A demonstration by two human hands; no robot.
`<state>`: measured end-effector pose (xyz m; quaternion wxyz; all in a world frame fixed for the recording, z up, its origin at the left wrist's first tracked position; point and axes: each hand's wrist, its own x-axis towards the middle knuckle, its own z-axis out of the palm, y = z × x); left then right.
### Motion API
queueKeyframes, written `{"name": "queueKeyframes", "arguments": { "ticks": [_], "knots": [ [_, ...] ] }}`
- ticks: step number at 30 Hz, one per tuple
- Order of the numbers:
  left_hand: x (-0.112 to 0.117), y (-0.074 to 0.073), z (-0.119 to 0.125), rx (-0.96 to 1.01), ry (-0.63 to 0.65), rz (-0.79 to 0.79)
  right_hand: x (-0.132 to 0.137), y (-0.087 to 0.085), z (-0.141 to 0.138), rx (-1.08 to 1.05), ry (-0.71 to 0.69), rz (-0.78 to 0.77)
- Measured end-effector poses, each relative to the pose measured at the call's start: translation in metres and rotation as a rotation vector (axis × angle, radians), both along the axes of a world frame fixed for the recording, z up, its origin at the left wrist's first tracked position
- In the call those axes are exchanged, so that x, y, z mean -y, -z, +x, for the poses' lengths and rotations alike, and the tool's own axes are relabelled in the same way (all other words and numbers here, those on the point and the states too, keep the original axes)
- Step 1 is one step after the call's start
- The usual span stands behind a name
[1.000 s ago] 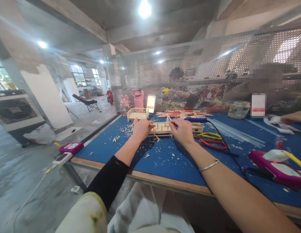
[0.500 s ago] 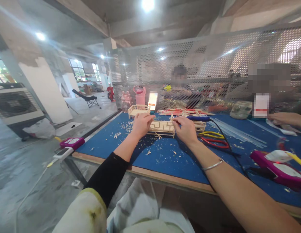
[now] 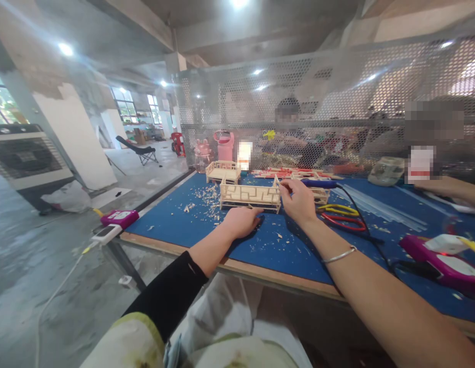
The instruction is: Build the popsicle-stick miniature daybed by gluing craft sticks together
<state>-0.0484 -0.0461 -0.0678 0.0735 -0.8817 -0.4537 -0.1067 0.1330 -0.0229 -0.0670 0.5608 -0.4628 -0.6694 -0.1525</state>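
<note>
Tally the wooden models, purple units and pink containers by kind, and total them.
Wooden models: 3 (front model, back model, side model partly behind the right hand)
Purple units: 2 (left unit, right unit)
Pink containers: 2 (tall container, eared container)
Total: 7

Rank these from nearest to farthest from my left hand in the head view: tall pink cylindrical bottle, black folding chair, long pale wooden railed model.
From your left hand:
1. Long pale wooden railed model: just ahead.
2. Tall pink cylindrical bottle: farther ahead, slightly left, beyond the model.
3. Black folding chair: far off to the left.
</note>
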Motion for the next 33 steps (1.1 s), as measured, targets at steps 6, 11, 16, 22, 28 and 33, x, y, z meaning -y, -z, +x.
{"name": "queueKeyframes", "arguments": {
  "ticks": [6,11,16,22,28,33],
  "knots": [
    [0.0022,-0.0019,0.0040,0.012,-0.157,-0.017,0.0008,0.0003,-0.0007,0.019,-0.006,-0.015],
    [0.0044,-0.0014,0.0009,0.062,-0.181,0.003,0.0007,0.0013,-0.0005,0.023,-0.006,-0.011],
    [0.0032,-0.0011,-0.0007,0.067,-0.158,0.006,0.0003,0.0016,0.0000,0.027,-0.007,-0.008],
    [0.0033,-0.0033,-0.0035,0.091,-0.129,-0.026,0.0001,0.0013,0.0000,-0.002,-0.023,-0.028],
    [0.0048,-0.0024,-0.0034,0.033,-0.098,-0.023,-0.0017,0.0024,0.0002,-0.008,-0.036,-0.037],
    [0.0034,-0.0025,-0.0007,0.043,-0.135,-0.017,-0.0006,0.0014,0.0004,0.040,-0.035,-0.012]
  ]
}}
